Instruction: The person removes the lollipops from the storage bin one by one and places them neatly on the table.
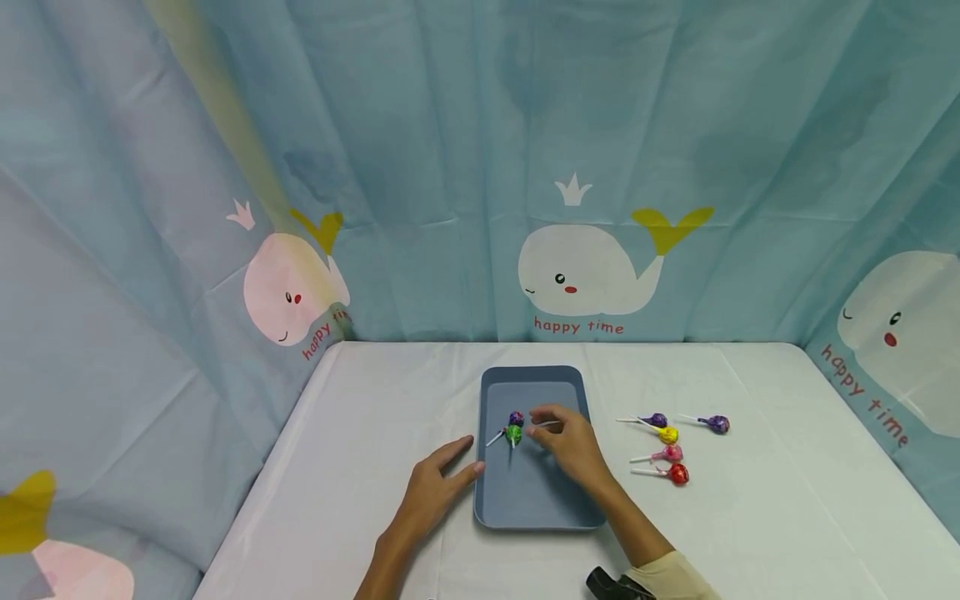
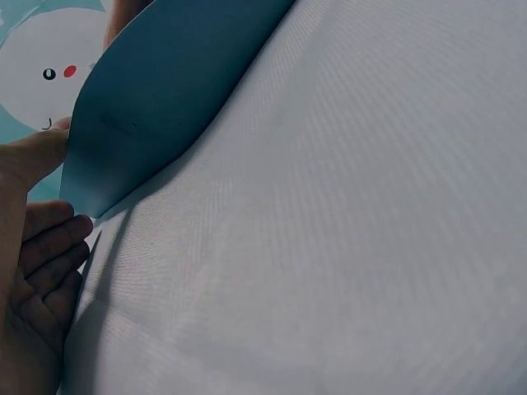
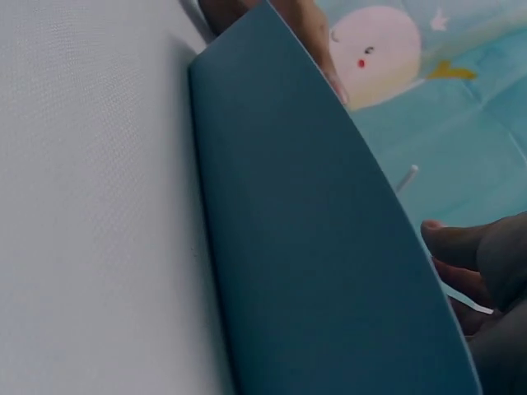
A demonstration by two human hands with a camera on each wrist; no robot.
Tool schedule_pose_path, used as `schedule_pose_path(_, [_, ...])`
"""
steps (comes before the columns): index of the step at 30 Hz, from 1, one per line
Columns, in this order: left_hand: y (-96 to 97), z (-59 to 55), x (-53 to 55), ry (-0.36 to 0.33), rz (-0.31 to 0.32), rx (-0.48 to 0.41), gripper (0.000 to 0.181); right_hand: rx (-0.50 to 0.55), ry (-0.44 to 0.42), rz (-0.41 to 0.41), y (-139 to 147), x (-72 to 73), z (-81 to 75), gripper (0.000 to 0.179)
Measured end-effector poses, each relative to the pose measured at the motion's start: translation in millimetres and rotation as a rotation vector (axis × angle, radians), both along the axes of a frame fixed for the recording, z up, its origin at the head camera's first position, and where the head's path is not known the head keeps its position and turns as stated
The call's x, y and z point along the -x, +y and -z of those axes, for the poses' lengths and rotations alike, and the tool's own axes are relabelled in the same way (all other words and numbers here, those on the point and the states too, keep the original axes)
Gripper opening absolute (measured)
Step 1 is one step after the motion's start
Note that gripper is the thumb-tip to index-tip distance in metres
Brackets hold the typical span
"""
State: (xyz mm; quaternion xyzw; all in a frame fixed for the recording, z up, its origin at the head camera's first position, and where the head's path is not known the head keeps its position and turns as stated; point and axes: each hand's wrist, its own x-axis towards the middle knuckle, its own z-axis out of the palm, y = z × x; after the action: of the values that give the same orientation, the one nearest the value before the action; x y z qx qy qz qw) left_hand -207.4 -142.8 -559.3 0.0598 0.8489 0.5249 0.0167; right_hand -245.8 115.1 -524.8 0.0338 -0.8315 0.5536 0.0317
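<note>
A blue-grey tray [image 1: 540, 508] lies on the white table. In its upper left part lie a purple lollipop [image 1: 516, 417], a green lollipop [image 1: 513, 434] and another one, mostly hidden, whose white stick [image 1: 494, 438] points left. My right hand [image 1: 572, 442] is over the tray with thumb and forefinger parted, and a white stick [image 1: 551, 423] shows between them, in line with the purple head. From the right wrist, its thumb [image 3: 457, 245] appears beyond the tray wall. My left hand [image 1: 435, 493] rests by the tray's left edge, fingers extended, thumb [image 2: 41, 156] at the rim.
Right of the tray lie several lollipops: a purple one [image 1: 658, 420], a yellow one [image 1: 667, 435], a second purple one [image 1: 718, 425], a pink one [image 1: 672, 453] and a red one [image 1: 678, 474]. A blue whale-print curtain [image 1: 450, 167] stands behind the table [image 1: 787, 500].
</note>
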Motion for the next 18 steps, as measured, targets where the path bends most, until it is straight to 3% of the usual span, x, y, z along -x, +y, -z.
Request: schedule_pose_path(18, [0.2,2.4,0.5,0.008,0.009,-0.005,0.068,0.002,-0.001,-0.031,-17,2.5,10.2,0.026])
